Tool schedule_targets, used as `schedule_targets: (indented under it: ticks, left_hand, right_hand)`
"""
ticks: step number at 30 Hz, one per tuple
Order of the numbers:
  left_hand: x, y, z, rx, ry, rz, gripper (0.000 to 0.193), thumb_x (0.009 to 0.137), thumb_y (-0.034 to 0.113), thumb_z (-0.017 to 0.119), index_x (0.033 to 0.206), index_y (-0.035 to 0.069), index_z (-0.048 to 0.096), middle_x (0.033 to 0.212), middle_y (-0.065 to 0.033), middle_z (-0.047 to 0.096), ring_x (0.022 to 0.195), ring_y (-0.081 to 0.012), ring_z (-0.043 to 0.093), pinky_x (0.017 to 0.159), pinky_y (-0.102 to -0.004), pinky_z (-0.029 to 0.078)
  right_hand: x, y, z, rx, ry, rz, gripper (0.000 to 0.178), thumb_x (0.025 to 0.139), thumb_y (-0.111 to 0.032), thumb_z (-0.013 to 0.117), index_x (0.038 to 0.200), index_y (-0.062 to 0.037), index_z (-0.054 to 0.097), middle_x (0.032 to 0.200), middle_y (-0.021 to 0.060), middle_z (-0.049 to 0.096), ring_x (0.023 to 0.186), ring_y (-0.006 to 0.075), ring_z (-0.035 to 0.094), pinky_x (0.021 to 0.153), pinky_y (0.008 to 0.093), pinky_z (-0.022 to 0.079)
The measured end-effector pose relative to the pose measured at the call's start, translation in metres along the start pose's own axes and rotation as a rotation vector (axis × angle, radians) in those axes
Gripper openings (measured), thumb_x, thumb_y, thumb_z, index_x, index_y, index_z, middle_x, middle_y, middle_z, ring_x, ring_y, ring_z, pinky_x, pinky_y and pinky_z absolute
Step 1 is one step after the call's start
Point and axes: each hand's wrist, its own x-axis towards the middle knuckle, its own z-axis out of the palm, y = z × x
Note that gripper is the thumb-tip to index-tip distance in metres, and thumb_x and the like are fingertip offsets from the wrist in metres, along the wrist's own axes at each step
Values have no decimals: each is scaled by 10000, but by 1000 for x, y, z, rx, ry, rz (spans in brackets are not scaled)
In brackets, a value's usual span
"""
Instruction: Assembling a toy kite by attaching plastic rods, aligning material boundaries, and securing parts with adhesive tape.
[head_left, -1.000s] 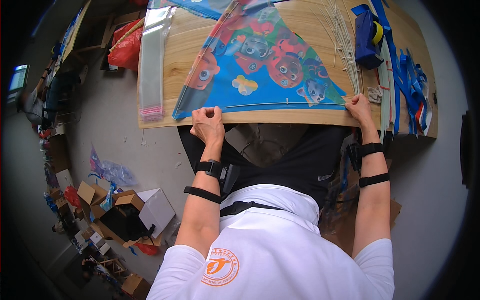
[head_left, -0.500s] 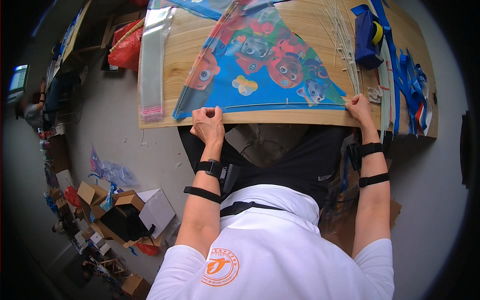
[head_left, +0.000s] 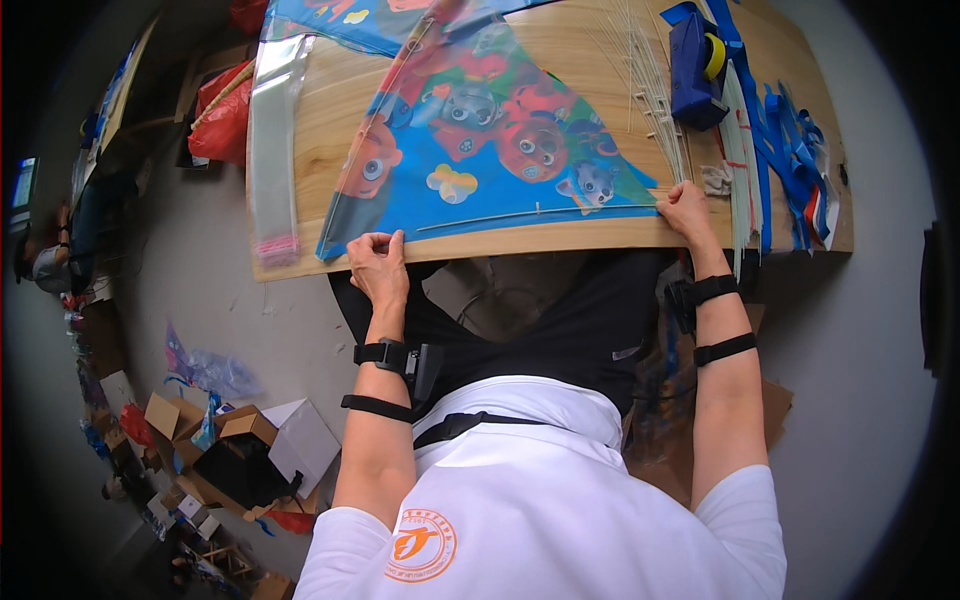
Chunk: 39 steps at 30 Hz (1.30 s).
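Observation:
A triangular kite sail [head_left: 405,205] printed with cartoon animals on blue lies on the wooden table, its lower edge along the table's near side. A thin pale rod [head_left: 490,217] with a small fitting near its middle runs along that edge. At the sail's lower left, my left hand [head_left: 380,268] is closed in a pinch at the edge, just beyond the rod's visible left end. My right hand [head_left: 686,212] pinches the right corner, where the rod's right end goes under the fingers. The fingertips hide what exactly lies between them.
Clear plastic sleeves [head_left: 277,150] lie at the table's left. To the right are a bundle of thin rods [head_left: 652,90], a blue tape dispenser [head_left: 695,75] and blue ribbons [head_left: 795,150]. A red bag [head_left: 220,120] hangs beyond the left edge; open cartons [head_left: 235,440] stand on the floor.
The whole view has shifted, so table and sail appear further left. Both hands keep nearly the same places on the sail, closed as before.

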Motion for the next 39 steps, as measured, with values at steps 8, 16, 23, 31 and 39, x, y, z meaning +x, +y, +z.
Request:
schedule_targets:
  ticks: [8,16,23,31,39]
  left_hand:
    - [4,-4,0,80,-5,51,289,929,363,552,886,87,626,985,-74,540,858,-248,569,783,-430,395]
    - [0,5,-5,89,-40,27,295,840,389,670,887,98,647,1007,-53,552,901,-220,586,819,-399,408]
    - [2,-1,-2,80,-30,56,223,813,308,709,879,103,648,1003,-48,549,886,-215,593,806,-398,417]
    - [3,1,-6,83,-46,39,205,802,295,725,852,110,651,988,-48,546,861,-215,592,794,-400,422]
    - [3,-1,-4,75,-14,47,204,783,300,738,830,122,650,988,-36,547,886,-220,587,793,-416,404]
  right_hand:
    - [-2,-11,-2,-16,-18,76,249,679,-127,743,854,-26,599,876,178,660,882,331,641,796,387,503]
    - [-3,-11,3,20,-4,84,233,666,-116,744,825,-28,598,859,172,656,865,327,637,785,387,506]
    - [-1,-7,5,29,35,65,259,638,-158,759,792,-33,592,814,152,655,803,298,640,741,368,511]
    - [-7,-27,-8,39,-45,142,156,684,-45,663,831,1,645,905,227,672,905,383,652,783,417,522]
    - [-4,-33,-9,-45,-67,211,261,733,-64,649,976,29,663,1010,256,661,1004,410,632,830,449,518]
